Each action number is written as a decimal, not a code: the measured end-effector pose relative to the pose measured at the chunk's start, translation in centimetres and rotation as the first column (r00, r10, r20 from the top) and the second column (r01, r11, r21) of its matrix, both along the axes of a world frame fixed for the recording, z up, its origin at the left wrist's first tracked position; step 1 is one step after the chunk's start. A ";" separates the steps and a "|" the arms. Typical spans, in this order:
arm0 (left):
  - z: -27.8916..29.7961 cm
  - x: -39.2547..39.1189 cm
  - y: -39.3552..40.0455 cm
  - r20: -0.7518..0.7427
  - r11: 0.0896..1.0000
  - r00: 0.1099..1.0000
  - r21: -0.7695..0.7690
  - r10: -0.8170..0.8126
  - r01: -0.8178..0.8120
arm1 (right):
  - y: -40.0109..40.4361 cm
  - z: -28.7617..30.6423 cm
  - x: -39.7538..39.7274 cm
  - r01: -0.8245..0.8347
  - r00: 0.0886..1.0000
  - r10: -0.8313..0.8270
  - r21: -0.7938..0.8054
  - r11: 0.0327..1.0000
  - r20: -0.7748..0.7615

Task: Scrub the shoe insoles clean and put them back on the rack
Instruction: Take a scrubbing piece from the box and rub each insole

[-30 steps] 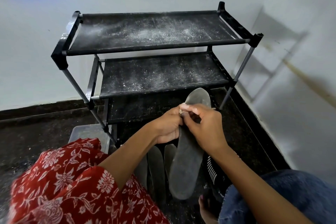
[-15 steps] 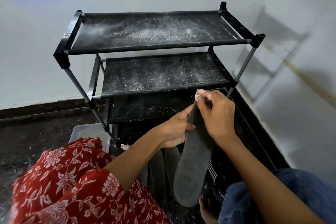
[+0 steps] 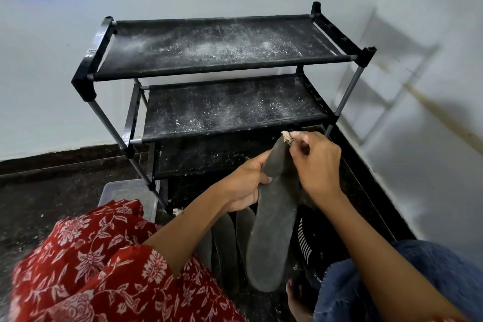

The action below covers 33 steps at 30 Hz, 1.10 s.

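While left hand grips grey insole mid-edge, right hand pinches small scrap at toe edge, near dusty rack.

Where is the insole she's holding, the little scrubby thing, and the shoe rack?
insole (image 3: 271, 238): head view, on its wide grey middle.
scrubbing pad (image 3: 286, 136): head view, on the tan bit poking past the fingertips.
shoe rack (image 3: 209, 47): head view, on the dusty top shelf.

No readable text, label, brand, number or sign anywhere, neither on rack, insole, nor wall.
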<state>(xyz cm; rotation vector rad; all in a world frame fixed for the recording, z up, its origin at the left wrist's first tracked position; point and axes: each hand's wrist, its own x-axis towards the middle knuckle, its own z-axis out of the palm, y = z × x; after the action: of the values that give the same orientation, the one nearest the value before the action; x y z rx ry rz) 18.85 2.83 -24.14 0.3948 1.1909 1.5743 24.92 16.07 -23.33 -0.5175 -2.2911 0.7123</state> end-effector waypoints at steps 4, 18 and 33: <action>0.2 -0.3 0.0 -0.003 0.998 0.998 -0.003 0.067 -0.067 | -1.4 -0.3 0.4 -0.138 0.990 0.138 0.024 0.990 -0.022; -0.1 0.3 0.3 -0.125 0.985 0.978 0.031 0.170 -0.167 | -1.2 -0.7 0.0 -0.163 0.985 0.170 0.175 0.971 -0.030; -0.1 0.1 0.0 -0.142 0.989 0.979 0.003 0.149 -0.150 | -0.1 -1.0 0.2 -0.034 0.998 0.028 0.137 0.990 0.049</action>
<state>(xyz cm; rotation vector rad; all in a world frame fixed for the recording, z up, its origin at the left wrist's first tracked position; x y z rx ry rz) 18.91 2.84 -24.22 0.4260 1.3628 1.6926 25.10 15.98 -24.33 -0.4391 -2.3770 0.5567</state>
